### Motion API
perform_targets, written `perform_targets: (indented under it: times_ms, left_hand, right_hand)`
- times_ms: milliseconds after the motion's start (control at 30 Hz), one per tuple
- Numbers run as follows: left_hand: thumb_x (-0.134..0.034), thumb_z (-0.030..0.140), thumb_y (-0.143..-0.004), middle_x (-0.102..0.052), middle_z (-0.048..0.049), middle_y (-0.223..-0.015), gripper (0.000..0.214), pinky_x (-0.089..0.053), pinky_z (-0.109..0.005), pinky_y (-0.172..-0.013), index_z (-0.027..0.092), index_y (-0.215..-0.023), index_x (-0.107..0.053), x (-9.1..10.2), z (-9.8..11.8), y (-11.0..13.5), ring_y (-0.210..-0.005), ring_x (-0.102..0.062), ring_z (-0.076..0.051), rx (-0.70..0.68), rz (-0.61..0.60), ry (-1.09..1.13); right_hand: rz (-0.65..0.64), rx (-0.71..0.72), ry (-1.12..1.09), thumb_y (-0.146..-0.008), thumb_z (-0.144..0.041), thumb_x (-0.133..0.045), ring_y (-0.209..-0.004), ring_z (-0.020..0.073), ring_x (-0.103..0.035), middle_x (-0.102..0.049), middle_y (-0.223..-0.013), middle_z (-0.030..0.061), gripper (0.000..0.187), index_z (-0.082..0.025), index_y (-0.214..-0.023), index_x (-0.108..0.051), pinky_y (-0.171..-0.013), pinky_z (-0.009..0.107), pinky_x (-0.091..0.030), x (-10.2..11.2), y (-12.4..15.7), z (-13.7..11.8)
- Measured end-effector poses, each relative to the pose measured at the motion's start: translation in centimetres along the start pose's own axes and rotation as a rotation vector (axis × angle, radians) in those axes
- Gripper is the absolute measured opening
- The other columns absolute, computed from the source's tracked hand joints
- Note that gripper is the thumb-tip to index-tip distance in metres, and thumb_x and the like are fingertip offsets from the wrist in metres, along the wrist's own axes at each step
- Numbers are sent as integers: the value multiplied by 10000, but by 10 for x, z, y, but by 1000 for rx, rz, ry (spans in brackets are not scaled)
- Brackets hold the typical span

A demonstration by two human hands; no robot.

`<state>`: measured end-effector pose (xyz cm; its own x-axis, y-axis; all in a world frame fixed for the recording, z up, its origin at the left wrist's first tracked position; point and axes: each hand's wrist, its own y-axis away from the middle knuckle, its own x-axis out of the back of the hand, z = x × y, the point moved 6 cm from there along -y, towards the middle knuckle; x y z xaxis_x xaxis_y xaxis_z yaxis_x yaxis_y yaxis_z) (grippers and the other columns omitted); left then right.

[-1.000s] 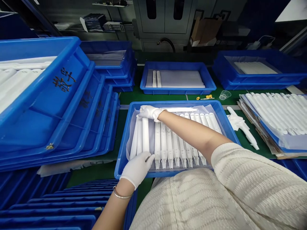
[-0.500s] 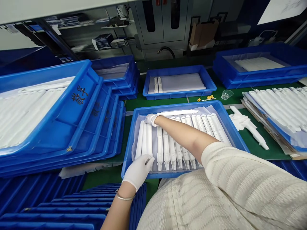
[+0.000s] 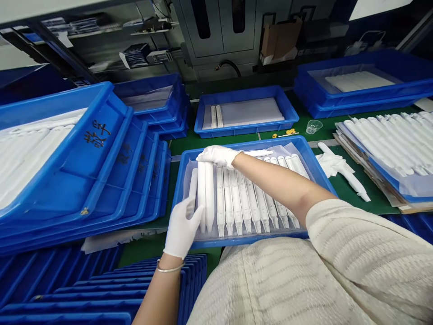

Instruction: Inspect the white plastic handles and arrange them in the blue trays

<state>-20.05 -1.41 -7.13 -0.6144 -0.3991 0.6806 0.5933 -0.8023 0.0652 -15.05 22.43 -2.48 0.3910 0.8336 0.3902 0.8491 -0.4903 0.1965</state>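
White-gloved left hand [image 3: 181, 228], spread wide at leftmost casing [image 3: 193, 183], beside tray rim [image 3: 177, 178]; right hand [image 3: 218, 155] over casing pair [image 3: 201, 194], grip unclear; slim gap between.

White pieces [image 3: 209, 194] marked with fine grey print lie in a bright blue tray [image 3: 317, 166]; white gloves [image 3: 181, 228]; cream sleeve [image 3: 358, 230], rib-striped; green table [image 3: 379, 208]; yellow bits [image 3: 290, 132]; black handwriting [image 3: 97, 134] on a blue stack [image 3: 91, 176].
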Motion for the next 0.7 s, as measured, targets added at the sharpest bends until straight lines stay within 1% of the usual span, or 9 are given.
perform_targets:
  times_ms: [33, 67, 133, 233, 367, 467, 533, 633, 700]
  left_hand:
    - [-614, 501, -906, -532, -186, -1463, 675, -440, -419, -1111, 155, -1466, -463, -2, 2, -2, -1339, -535, -308, 8, 1, 92]
    - [-629, 500, -902, -457, -183, -1543, 760, -405, -433, -1155, 178, -1538, -366, -8, 5, -4, -1413, -467, -310, 17, -51, 200]
    - [-624, 517, -917, -385, -171, -1608, 823, -367, -463, -1190, 213, -1591, -262, -28, 19, -3, -1473, -392, -317, 17, -279, 435]
    - [-664, 544, -902, -441, -199, -1571, 809, -427, -489, -1142, 193, -1558, -345, -58, 47, 7, -1415, -467, -358, 19, -619, 735]
    - [-808, 424, -816, -636, -219, -1372, 773, -566, -462, -946, 185, -1466, -464, -91, 63, 23, -1167, -677, -350, 213, -849, 1003]
    - [-866, 363, -754, -720, -200, -1228, 652, -600, -410, -832, 161, -1312, -596, -108, 71, 29, -1029, -731, -322, 283, -913, 1104]
    - [-862, 352, -762, -710, -199, -1252, 565, -603, -402, -836, 142, -1238, -641, -115, 78, 31, -1060, -721, -320, 298, -909, 1145]
    - [-824, 348, -810, -648, -205, -1360, 534, -604, -401, -856, 130, -1259, -635, -120, 95, 33, -1145, -685, -326, 292, -869, 1170]
    - [-832, 340, -799, -648, -208, -1356, 571, -612, -399, -814, 133, -1284, -614, -122, 106, 35, -1113, -697, -330, 272, -860, 1156]
  right_hand:
    - [-13, 40, -58, -895, -314, -675, -560, 75, -454, -522, -649, -29, 278, -158, -722, -522, -541, 183, -397, 8, 3, -3]
    - [-21, 73, -121, -896, -288, -670, -579, 76, -462, -532, -672, -22, 250, -151, -741, -531, -547, 182, -398, 17, 5, -5]
    - [-23, 111, -249, -894, -258, -670, -604, 79, -469, -543, -707, -6, 203, -136, -779, -555, -535, 180, -384, 37, 10, -8]
    - [-7, 112, -355, -890, -262, -679, -566, 71, -414, -483, -662, -17, 232, -134, -752, -543, -476, 179, -312, 63, 22, -12]
    - [28, 107, -367, -886, -273, -686, -505, 62, -323, -381, -588, -50, 293, -155, -705, -488, -440, 192, -247, 86, 40, -16]
    - [57, 64, -336, -875, -278, -695, -487, 61, -294, -368, -574, -55, 304, -164, -696, -478, -436, 209, -228, 98, 54, -12]
    - [108, 36, -285, -879, -309, -700, -489, 60, -296, -363, -573, -54, 348, -173, -674, -454, -448, 216, -230, 106, 63, -9]
    - [247, 10, -122, -874, -384, -713, -509, 66, -326, -374, -575, -45, 419, -181, -642, -429, -485, 227, -265, 119, 74, -6]
    - [336, -39, 39, -867, -440, -713, -512, 75, -336, -390, -567, -36, 442, -180, -633, -443, -504, 239, -282, 128, 78, -3]
